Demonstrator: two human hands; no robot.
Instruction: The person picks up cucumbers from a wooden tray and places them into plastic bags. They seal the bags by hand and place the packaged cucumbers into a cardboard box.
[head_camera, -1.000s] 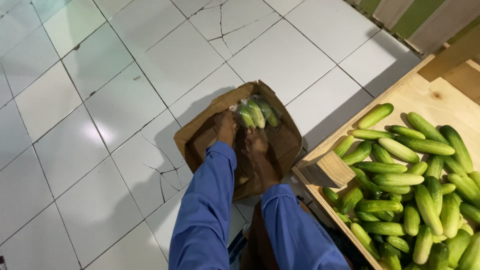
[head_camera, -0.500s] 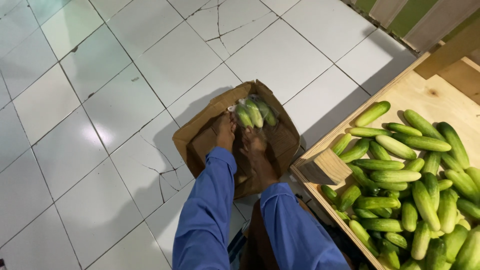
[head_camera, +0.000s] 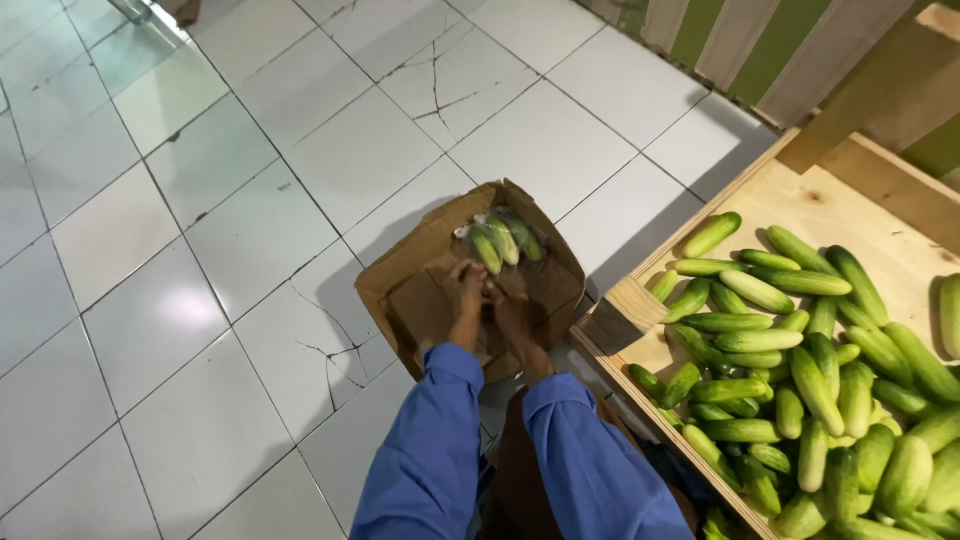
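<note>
Both hands are hanging inside the cardboard box (head_camera: 440, 290) on the floor — left hand (head_camera: 468, 285) and right hand (head_camera: 508, 300) with loosely spread, empty grips. The bagged cucumbers (head_camera: 502, 240) are lying at the box's far end, just beyond the fingertips. By the look of it, the bag is already set down.

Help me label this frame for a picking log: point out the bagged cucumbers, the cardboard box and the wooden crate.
bagged cucumbers (head_camera: 503, 240): head view, on a green cucumber inside the clear bag.
cardboard box (head_camera: 405, 262): head view, on its left flap.
wooden crate (head_camera: 850, 205): head view, on its bare plywood floor above the loose cucumbers.
</note>
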